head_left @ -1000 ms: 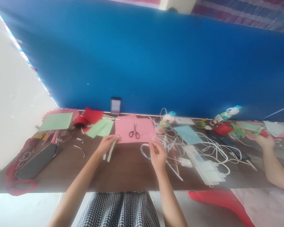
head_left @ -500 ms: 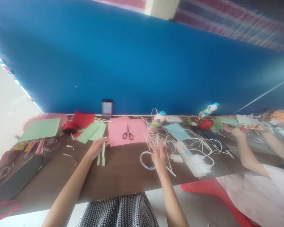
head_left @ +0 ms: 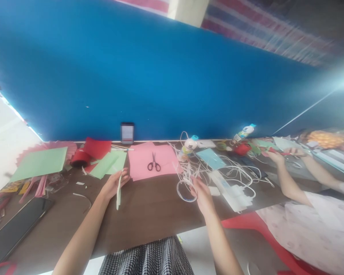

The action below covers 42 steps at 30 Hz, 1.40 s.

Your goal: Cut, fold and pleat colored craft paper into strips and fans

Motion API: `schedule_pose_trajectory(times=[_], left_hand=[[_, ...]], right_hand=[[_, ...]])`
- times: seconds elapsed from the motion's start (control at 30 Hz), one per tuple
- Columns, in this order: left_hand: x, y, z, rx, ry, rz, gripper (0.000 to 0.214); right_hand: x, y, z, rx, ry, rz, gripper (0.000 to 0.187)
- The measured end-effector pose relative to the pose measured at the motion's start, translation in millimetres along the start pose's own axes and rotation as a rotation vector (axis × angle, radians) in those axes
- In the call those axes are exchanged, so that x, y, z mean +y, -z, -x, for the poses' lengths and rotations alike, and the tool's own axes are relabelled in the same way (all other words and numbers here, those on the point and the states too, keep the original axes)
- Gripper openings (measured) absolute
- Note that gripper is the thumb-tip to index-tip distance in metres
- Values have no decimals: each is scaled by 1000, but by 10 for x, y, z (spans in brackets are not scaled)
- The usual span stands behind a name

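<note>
My left hand (head_left: 115, 183) is closed on a pale green paper strip (head_left: 119, 194), which hangs down over the brown table. My right hand (head_left: 202, 194) has its fingers around the right side of a thin white ring (head_left: 186, 199), perhaps a tape roll; its exact kind is unclear. Behind and between the hands, black-handled scissors (head_left: 154, 163) lie on pink paper sheets (head_left: 139, 168). A tangle of white strips (head_left: 189, 168) sits just beyond my right hand. Left of the pink sheets are light green papers (head_left: 106, 164).
White cables and a power strip (head_left: 227, 191) lie to the right, near a bottle (head_left: 189, 145) and a blue sheet (head_left: 210, 158). A phone (head_left: 17, 225) rests at the left. At the far right a co-worker's hands (head_left: 276, 157) hold something red. A blue panel (head_left: 160, 76) rises behind.
My right hand, which was open beside the white ring, has closed on it and lifted it slightly. My left hand has shifted a little left with the green strip.
</note>
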<state>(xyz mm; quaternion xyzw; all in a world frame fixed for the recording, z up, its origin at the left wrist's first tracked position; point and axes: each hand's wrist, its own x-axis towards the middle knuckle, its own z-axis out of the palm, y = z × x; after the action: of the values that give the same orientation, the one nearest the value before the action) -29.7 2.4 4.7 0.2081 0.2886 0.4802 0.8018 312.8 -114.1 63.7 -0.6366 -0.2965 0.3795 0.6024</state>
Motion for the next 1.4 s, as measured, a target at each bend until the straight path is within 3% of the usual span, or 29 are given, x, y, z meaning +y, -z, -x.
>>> schedule_pose_trajectory(times=[0.27,0.5,0.67,0.77,0.83,0.93,1.0,1.1,1.2,1.3,1.4], left_hand=[[-83,-35,6,-25,21,28,22],[-53,-36,-4,-4,32,12,22],[-22,-19,-31,10,10,34,21],[-26,-17,-53,80,-9,25,16],[-37,-20,-69,129,-30,22,13],[-50,-25,-92,147,-55,11,13],[-54,-27,-107,130,-52,-2,15],[-63,-26,-123,104,-40,-20,16],[-83,-22,-132,89,-27,-39,15],[-103,-18,-139,78,-24,-59,18],[-114,-24,-144,62,-43,-68,19]], right_hand=[[-94,-16,24,51,-5,296,37],[-162,14,97,-18,25,476,29],[-65,102,46,-112,116,578,35],[-23,178,-92,83,194,537,35],[-50,221,-218,225,324,540,37],[-113,244,-407,331,625,717,34],[-81,223,-491,395,749,931,31],[156,147,-497,385,769,1259,26],[481,12,-382,330,764,1404,22],[646,-250,-248,325,810,1343,22],[589,-696,-162,128,907,1118,20]])
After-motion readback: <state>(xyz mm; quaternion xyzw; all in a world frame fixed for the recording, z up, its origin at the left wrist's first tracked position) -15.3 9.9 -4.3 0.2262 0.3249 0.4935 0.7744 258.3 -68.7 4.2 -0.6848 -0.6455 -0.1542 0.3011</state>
